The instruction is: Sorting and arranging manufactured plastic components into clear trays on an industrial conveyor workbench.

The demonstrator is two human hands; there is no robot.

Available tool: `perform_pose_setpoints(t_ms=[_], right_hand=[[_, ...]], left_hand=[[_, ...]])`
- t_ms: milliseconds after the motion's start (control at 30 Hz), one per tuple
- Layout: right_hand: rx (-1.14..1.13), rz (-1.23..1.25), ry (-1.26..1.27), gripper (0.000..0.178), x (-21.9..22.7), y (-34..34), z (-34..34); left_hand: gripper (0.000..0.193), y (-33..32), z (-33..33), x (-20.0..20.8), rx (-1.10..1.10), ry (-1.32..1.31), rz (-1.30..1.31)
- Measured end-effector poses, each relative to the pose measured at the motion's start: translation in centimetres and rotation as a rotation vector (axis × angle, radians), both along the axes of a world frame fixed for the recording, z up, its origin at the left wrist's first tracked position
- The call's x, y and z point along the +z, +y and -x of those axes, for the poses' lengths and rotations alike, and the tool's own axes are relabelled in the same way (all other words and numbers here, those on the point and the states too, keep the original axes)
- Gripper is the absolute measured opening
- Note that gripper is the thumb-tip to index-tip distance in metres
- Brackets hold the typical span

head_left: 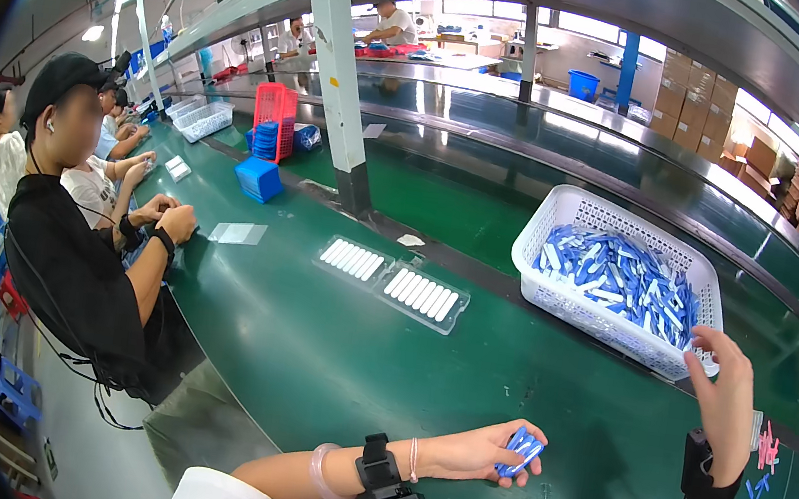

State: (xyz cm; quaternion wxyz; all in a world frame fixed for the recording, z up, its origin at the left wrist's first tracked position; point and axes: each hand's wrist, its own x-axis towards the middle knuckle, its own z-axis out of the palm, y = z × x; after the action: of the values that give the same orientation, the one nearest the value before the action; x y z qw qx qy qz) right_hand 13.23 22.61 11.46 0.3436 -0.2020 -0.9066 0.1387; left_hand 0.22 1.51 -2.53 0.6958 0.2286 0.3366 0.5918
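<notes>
A bunch of small, slender blue-and-white plastic pieces [524, 448] is gripped in my left hand [474, 452], low over the green table. The fingers wrap round them, and some ends stick out. My right hand [729, 386] is raised at the front right corner of a white perforated basket [568, 311]. Its thumb and fingers are apart and curved, with nothing visible between them. Inside the basket lies a heap of similar blue-and-white pieces [609, 267]. Left of the basket, a clear two-part plastic tray [457, 319] holds rows of white oblong pieces [421, 294].
Pink pieces [769, 448] and a few blue ones [760, 487] lie right of my right wrist. A metal post [334, 69] rises behind the tray. Blue boxes [258, 180] and a red basket [284, 113] stand farther left. A co-worker in black [82, 248] sits at my left.
</notes>
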Motion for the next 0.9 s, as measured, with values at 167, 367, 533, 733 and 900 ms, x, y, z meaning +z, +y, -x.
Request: perform_pose_setpoints(t_ms=[167, 367, 533, 733, 900], right_hand=[[0.207, 0.011, -0.28, 0.03, -1.4, -2.0, 1.4], [0.605, 0.098, -0.567, 0.036, -4.4, -5.4, 3.3], [0.578, 0.331, -0.473, 0.033, -6.6, -6.7, 5.2], [0.542, 0.492, -0.477, 0.024, -5.8, -6.0, 4.8], [0.532, 0.483, -0.507, 0.022, -5.5, -6.2, 5.4]], left_hand=[[0.027, -0.1, -0.2, 0.6, 0.006, 0.009, -0.019], [0.022, 0.1, 0.1, 0.1, 0.193, 0.018, -0.008], [0.019, -0.1, 0.2, 0.8, 0.197, 0.02, -0.026], [0.02, 0.3, -0.1, 1.6, 0.177, 0.026, -0.058], [0.023, -0.1, 0.2, 1.2, 0.229, 0.034, -0.058]])
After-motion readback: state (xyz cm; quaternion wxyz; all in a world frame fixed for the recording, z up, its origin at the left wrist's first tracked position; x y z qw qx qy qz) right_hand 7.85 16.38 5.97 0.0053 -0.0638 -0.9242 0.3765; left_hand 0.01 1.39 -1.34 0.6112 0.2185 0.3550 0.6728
